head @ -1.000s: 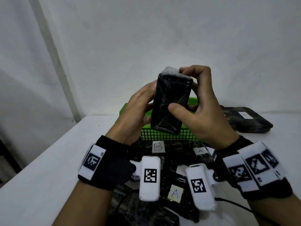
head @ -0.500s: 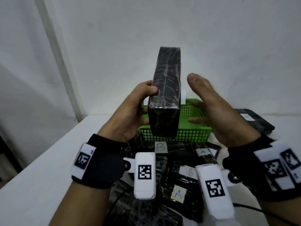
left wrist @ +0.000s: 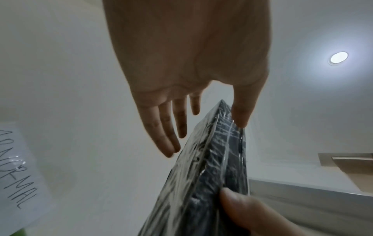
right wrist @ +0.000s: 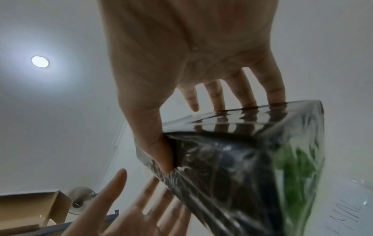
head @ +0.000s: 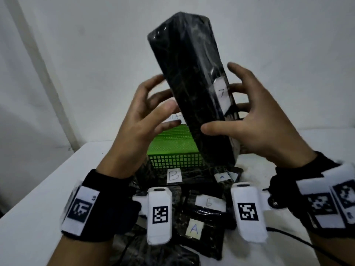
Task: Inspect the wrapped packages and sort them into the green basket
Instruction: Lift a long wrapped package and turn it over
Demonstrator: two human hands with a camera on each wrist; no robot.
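A tall black package (head: 194, 93) in shiny film is held up in front of me, tilted with its top to the left, above the green basket (head: 172, 148). A white label (head: 221, 93) shows on its right face. My right hand (head: 255, 131) grips its lower part, thumb on the near face and fingers behind it. The right wrist view shows the same grip of that hand (right wrist: 191, 47) on the package (right wrist: 232, 159). My left hand (head: 146, 116) is spread at the package's left side. In the left wrist view that hand (left wrist: 181, 63) has straight fingers, only the thumb tip touching the package (left wrist: 201, 175).
Several more wrapped dark packages lie on the white table (head: 38, 189) in front of the basket, with paper labels B (head: 173, 175) and A (head: 194, 229). A handwritten paper sign (left wrist: 18, 172) stands by the basket. A black cable (head: 307, 244) runs at the right.
The package has risen and tipped to the left. My right hand, open beside it half a second ago, now grips it. My left hand has let go and spread its fingers.
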